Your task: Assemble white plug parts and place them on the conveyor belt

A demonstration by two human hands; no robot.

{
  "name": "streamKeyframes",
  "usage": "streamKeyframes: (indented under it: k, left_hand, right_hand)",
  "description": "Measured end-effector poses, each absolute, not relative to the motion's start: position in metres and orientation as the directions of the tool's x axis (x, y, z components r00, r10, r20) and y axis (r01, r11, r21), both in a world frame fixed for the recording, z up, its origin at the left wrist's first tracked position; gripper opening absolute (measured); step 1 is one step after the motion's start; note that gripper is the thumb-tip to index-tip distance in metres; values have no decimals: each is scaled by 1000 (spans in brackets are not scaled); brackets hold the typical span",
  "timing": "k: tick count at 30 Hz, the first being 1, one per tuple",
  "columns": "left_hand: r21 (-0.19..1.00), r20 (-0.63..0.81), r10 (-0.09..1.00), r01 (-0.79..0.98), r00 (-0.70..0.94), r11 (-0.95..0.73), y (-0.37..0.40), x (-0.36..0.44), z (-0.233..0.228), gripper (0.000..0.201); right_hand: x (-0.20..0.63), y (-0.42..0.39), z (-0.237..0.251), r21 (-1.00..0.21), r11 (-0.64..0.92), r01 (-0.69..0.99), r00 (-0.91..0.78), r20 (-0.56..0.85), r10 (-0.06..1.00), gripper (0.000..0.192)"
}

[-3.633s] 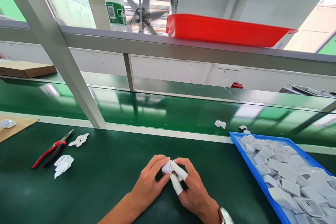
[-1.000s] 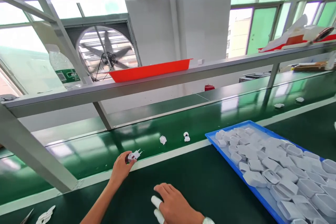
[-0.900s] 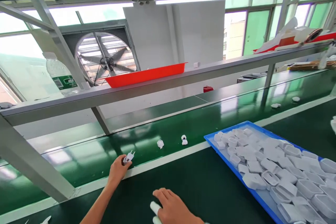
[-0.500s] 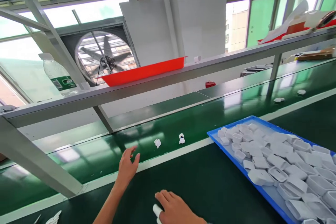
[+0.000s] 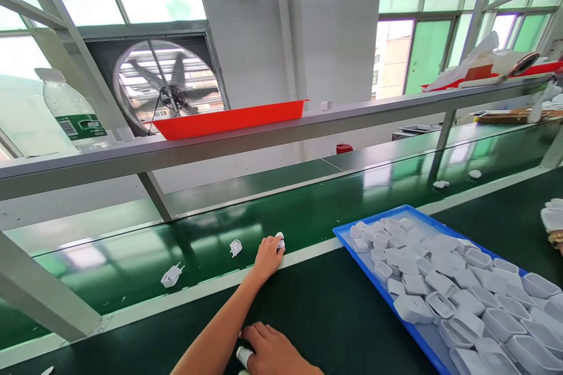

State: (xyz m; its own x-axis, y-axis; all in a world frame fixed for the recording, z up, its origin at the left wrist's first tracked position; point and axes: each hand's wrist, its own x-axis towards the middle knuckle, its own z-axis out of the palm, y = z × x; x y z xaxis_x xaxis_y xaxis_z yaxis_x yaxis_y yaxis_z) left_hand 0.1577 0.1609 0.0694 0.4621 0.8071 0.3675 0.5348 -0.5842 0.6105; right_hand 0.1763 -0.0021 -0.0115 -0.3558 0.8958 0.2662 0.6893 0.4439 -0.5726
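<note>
My left hand [image 5: 269, 256] reaches over the green belt. Its fingers are closed around a small white plug piece [image 5: 280, 239], mostly hidden by the fingertips. Left of it on the belt lies another white plug piece [image 5: 236, 247], and farther left a white plug with two pins [image 5: 172, 275]. My right hand [image 5: 276, 350] is low over the dark green work surface, fingers curled. Something white shows at its thumb side; whether it is a finger cover or a held part is unclear. To the right, a blue tray [image 5: 382, 299] holds many white plastic housings [image 5: 440, 304].
A metal shelf [image 5: 246, 135] crosses above the belt [image 5: 308, 211], bearing a red tray [image 5: 233, 120] and a water bottle [image 5: 73, 111]. More white pieces [image 5: 441, 184] lie on the belt at right. A fan [image 5: 171, 88] is behind. A white object [image 5: 553, 215] is cut off by the right edge.
My left hand has moved right along the belt and closed on the white plug piece. The two-pinned plug now shows at left. The view has shifted; my right hand stays low.
</note>
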Motion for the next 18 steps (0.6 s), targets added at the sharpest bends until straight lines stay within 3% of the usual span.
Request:
streamKeyframes:
  k: [3,6,9,14,18]
  left_hand:
    - [688,336,853,514,399,-511,163,152,72,26]
    - [779,273,905,476,327,-407,151,127,77,42]
    - [834,226,932,437,283,-336,126,83,81,58]
    - [853,153,978,481,144,-204,82,10,74,60]
    - [829,165,972,510,169,-230,54,-12,61,52]
  right_hand:
    - [179,-5,-3,-522,482,704,-389,284,876,35]
    - [185,-11,10,-275,657,702,-546,384,745,25]
    - [191,-20,26,-80,716,693,-625,427,653,30]
    - [193,-29,44,-58,666,743,-585,427,690,28]
    - [195,-31,53,-102,677,728,-608,360,708,26]
